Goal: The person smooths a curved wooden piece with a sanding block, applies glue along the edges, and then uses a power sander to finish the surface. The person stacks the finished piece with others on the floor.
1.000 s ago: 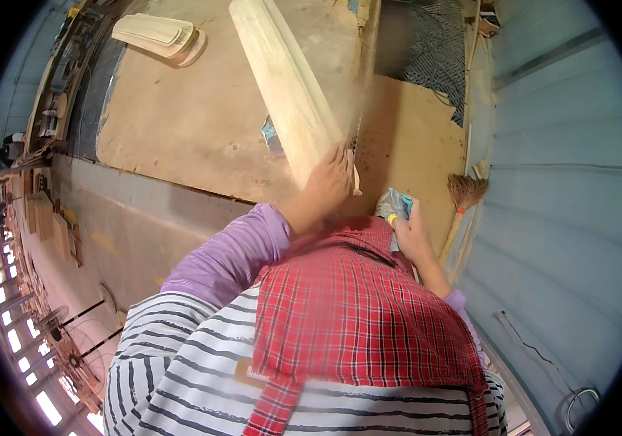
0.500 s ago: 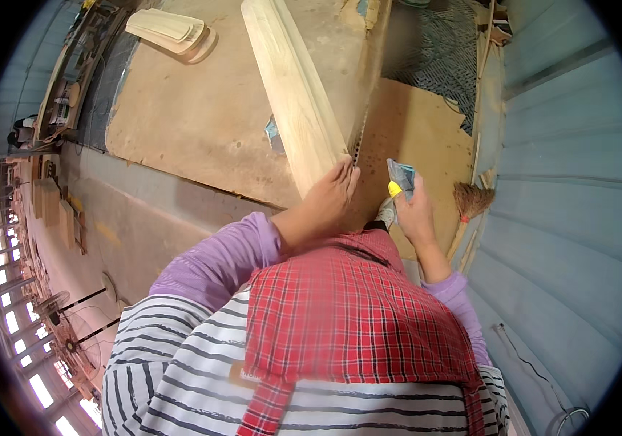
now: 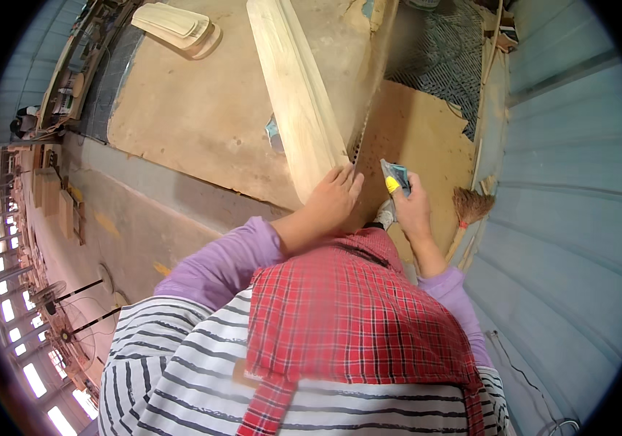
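Note:
My left hand (image 3: pixel 331 195) grips the near end of a long, pale wooden board (image 3: pixel 289 102) that has a stepped profile and lies at an angle on the brown worktop (image 3: pixel 180 109). My right hand (image 3: pixel 413 203), just right of that end and apart from it, is closed on a grey and teal pad (image 3: pixel 397 171), too small to identify, with a bright yellow patch at the fingers. A torn teal-grey scrap (image 3: pixel 273 131) shows beside the board's left edge. Farther back on the left, shorter pale boards (image 3: pixel 169 23) with rounded ends are stacked.
A straw broom (image 3: pixel 471 203) stands along the right, by a metal wall (image 3: pixel 565 182) and a sheet panel (image 3: pixel 420 131). Dark ridged material (image 3: pixel 442 65) is behind. At left are shelving (image 3: pixel 71 83), wooden planks (image 3: pixel 53 200) and fans (image 3: pixel 71 327).
My right hand has risen with the pad, then shifted slightly left toward the board's end. My left hand stays on the board, which sits slightly farther right and lower in view.

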`<control>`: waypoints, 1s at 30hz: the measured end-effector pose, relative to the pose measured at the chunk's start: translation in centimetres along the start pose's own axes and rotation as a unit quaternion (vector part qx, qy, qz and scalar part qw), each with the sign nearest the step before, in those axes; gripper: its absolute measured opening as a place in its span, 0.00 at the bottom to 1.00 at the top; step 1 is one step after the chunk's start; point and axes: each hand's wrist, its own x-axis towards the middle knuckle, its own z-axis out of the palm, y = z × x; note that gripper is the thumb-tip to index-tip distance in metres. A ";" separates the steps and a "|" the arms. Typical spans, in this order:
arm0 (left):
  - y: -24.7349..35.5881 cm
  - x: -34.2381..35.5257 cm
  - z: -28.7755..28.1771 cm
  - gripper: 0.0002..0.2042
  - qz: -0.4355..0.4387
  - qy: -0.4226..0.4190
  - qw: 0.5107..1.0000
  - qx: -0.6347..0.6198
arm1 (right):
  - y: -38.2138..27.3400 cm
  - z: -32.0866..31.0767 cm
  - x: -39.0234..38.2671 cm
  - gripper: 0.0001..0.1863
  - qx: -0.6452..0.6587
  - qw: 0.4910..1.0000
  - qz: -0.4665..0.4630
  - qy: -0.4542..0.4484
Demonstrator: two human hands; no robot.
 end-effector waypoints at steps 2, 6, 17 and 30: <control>-2.3 0.4 -0.5 0.23 -0.071 -0.061 0.995 -0.038 | 1.8 1.2 1.1 0.15 0.021 1.000 0.000 -0.003; -9.7 2.6 -1.5 0.25 -0.369 0.205 0.896 -0.140 | 2.0 5.2 1.9 0.15 -0.055 0.994 -0.093 0.031; -8.9 5.1 0.1 0.33 -0.516 0.187 0.829 -0.103 | 0.2 10.2 6.4 0.08 -0.242 0.936 -0.252 0.044; -9.0 5.0 -0.6 0.34 -0.516 0.182 0.828 -0.125 | 0.7 9.7 6.0 0.05 -0.247 0.929 -0.272 0.032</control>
